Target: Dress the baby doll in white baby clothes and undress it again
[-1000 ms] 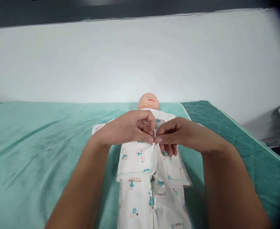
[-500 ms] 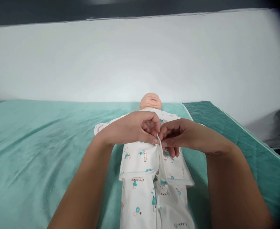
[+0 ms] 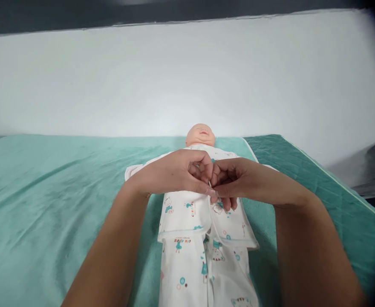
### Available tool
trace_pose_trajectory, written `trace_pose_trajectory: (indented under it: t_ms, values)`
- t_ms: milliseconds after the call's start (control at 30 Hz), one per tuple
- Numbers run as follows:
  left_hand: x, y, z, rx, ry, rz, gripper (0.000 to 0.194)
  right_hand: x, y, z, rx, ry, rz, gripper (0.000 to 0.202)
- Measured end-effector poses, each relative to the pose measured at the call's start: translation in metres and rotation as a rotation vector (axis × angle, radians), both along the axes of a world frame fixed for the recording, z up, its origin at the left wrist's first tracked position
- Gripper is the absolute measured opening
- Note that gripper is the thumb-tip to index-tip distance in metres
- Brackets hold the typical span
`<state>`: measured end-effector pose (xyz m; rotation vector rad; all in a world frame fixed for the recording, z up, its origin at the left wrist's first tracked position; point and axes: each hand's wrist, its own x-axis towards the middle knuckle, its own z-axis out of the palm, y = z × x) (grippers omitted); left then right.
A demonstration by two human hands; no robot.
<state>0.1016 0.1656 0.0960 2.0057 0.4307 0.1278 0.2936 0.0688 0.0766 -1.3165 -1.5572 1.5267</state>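
A baby doll (image 3: pixel 200 134) lies on its back, head at the far end. It wears a white printed baby top (image 3: pixel 183 215) over matching white trousers (image 3: pixel 187 268). Above the middle of the top, my left hand (image 3: pixel 187 172) pinches the left front edge between thumb and fingers. My right hand (image 3: pixel 234 181) meets it there, closed on the right front edge, its lower fingers curled underneath. The thumbs and fingertips of both hands touch. Whatever fastener lies between them is hidden. Below the hands the front edges run down close together.
A light green plush blanket (image 3: pixel 62 204) with soft creases lies under the doll. To the right, a darker green quilted cover (image 3: pixel 321 192) with pale piping runs along the edge. A white wall (image 3: pixel 174 76) rises behind the doll's head.
Both hands have drawn closer together at the top's front edges, and their thumbs now meet. The raised fold of cloth between them has become mostly hidden.
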Motion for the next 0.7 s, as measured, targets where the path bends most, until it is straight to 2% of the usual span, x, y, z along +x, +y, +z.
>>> trace_pose_trajectory:
  t_ms: [233, 400, 700]
  values:
    - [0.001, -0.004, 0.003, -0.002, 0.035, -0.02, 0.023, -0.002, 0.001, 0.002, 0.047, -0.034, 0.019, 0.013]
    - [0.003, -0.007, 0.006, 0.132, 0.092, 0.02, 0.021, -0.002, 0.003, 0.001, 0.046, -0.05, 0.025, 0.011]
    - [0.004, -0.013, 0.006, 0.244, 0.105, 0.015, 0.018, -0.003, 0.005, 0.001, 0.04, -0.082, 0.011, 0.016]
